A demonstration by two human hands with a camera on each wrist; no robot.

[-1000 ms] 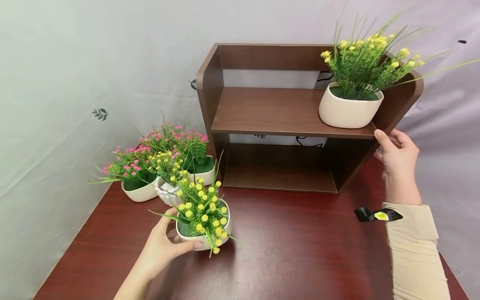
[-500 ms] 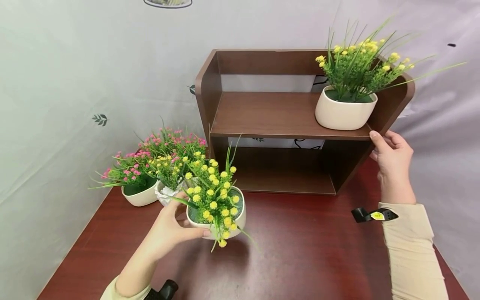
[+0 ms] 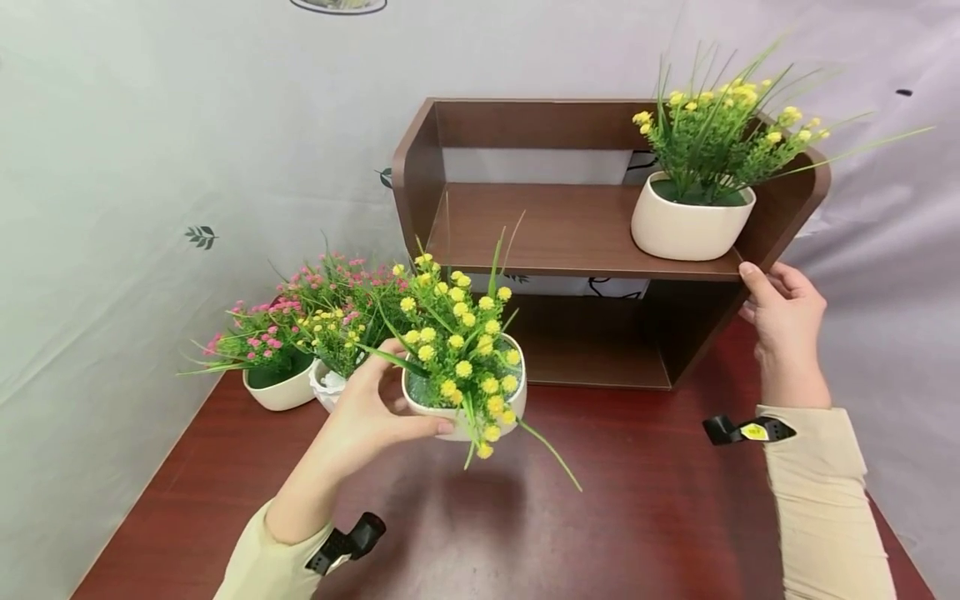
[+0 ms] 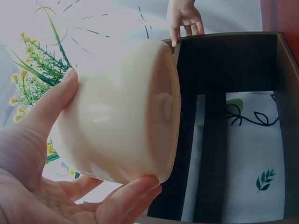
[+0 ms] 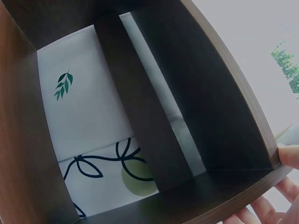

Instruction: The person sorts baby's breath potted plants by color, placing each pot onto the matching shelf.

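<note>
My left hand [image 3: 367, 421] grips a cream oval pot [image 4: 114, 114] of yellow artificial flowers [image 3: 461, 350], thumb on one side and fingers curled round the other. It is raised above the table, in front of the shelf's left half, its shadow below. In the left wrist view the pot's underside faces the shelf. My right hand [image 3: 791, 325] holds the right side of the brown two-tier shelf [image 3: 540, 225], thumb on the front edge and fingers behind the side panel. A larger potted plant with yellow flowers [image 3: 693, 217] stands on the upper board's right end.
Left of the shelf, pink-flowered pots [image 3: 281, 387] and a small white pot with yellow flowers [image 3: 330, 379] stand close together on the dark red table [image 3: 600, 500]. A pale patterned cloth [image 3: 112, 167] hangs behind. Dark cords show behind the shelf.
My left hand has lifted the small potted plant off the table and carried it right and toward the shelf. The right hand keeps its hold; the head view shifted slightly.
</note>
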